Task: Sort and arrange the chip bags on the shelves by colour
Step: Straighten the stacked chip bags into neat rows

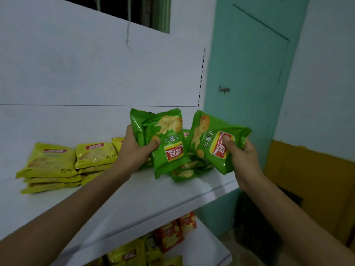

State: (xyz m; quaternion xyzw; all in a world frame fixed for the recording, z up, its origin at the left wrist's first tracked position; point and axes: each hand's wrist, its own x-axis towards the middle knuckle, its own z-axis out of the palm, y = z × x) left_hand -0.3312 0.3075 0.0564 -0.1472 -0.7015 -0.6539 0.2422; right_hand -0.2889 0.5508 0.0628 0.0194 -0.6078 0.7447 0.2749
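Between left hand and right hand, green bags extend inward from each grip.

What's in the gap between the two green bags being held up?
Head view: behind the gap between the left-hand bag and the right-hand bag, a pile of green bags lies on the shelf.

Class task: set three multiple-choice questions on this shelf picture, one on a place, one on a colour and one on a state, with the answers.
1. The red chip bags lie: A on the floor; B on the lower shelf; C in a hand.
2. The chip bag in the right hand is: A green; B blue; C red.
3. The left hand: A hangs empty; B grips green chip bags; C lies flat on a shelf.
Key: B, they stand on that shelf; A, its wrapper is green; B, its thumb curls over them.
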